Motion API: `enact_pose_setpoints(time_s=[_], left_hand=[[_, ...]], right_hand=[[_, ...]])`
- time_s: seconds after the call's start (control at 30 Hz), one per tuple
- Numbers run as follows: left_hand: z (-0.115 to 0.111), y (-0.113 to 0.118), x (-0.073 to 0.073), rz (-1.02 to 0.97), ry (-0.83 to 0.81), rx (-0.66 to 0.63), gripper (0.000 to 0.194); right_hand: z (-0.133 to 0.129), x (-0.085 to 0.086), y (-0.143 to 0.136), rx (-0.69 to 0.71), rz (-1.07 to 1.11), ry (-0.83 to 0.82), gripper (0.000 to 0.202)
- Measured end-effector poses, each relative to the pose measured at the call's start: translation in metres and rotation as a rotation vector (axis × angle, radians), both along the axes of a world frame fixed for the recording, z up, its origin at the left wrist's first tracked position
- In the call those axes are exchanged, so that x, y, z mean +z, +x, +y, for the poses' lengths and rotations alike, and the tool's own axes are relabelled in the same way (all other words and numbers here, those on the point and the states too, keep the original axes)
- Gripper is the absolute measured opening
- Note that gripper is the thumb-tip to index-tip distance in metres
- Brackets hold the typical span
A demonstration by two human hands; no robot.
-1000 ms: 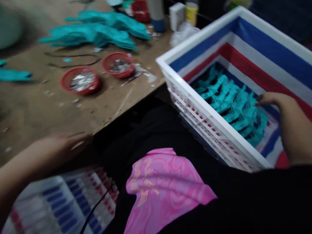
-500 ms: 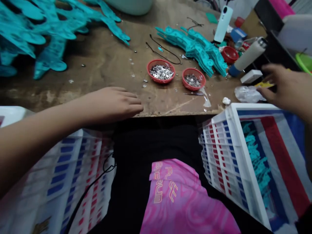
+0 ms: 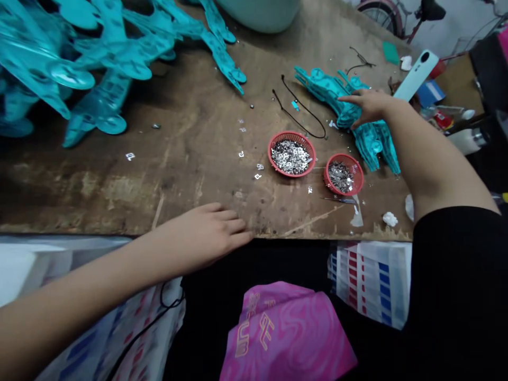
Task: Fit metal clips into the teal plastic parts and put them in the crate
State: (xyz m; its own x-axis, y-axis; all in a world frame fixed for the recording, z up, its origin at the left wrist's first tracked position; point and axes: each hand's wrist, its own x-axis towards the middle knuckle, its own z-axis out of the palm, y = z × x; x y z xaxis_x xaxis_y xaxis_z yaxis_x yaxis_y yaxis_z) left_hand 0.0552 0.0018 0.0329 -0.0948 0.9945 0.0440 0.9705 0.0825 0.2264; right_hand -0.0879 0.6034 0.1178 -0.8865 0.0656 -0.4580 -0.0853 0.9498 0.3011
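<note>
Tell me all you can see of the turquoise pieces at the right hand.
The turquoise pieces look like slightly glossy plastic, with raised round details and narrow near ends. They lie slantwise on the table, beyond the smaller red basket. The right hand partly covers them; whether it grips any is unclear.

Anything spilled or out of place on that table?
Yes: several small metal pieces lie loose on the wooden table, outside the larger red basket holding similar ones. A crumpled white wad also sits near the front edge, like litter.
</note>
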Motion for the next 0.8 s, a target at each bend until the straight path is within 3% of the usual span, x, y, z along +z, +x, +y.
enact_pose_setpoints(time_s=[0.13, 0.2, 0.3, 0.6, 0.7, 0.8], left_hand=[[-0.001, 0.002, 0.008, -0.056, 0.065, -0.050, 0.037], [-0.002, 0.001, 0.009, -0.105, 0.073, -0.065, 0.041], [-0.004, 0.000, 0.009, -0.159, 0.083, -0.073, 0.045], [0.005, -0.013, 0.012, -0.166, -0.066, -0.057, 0.037], [0.014, -0.012, 0.015, -0.152, -0.116, -0.018, 0.031], [0.021, -0.010, 0.018, -0.138, -0.159, -0.036, 0.029]], right_hand=[[0.012, -0.024, -0.017, 0.031, -0.096, -0.030, 0.085], [0.012, -0.030, -0.019, 0.016, -0.098, -0.019, 0.076], [0.010, -0.034, -0.022, 0.008, -0.100, -0.002, 0.080], [-0.015, -0.014, -0.009, 0.114, -0.091, 0.063, 0.065], [-0.020, -0.008, -0.006, 0.199, -0.005, 0.107, 0.069], [-0.017, -0.002, -0.012, 0.190, 0.141, 0.166, 0.069]])
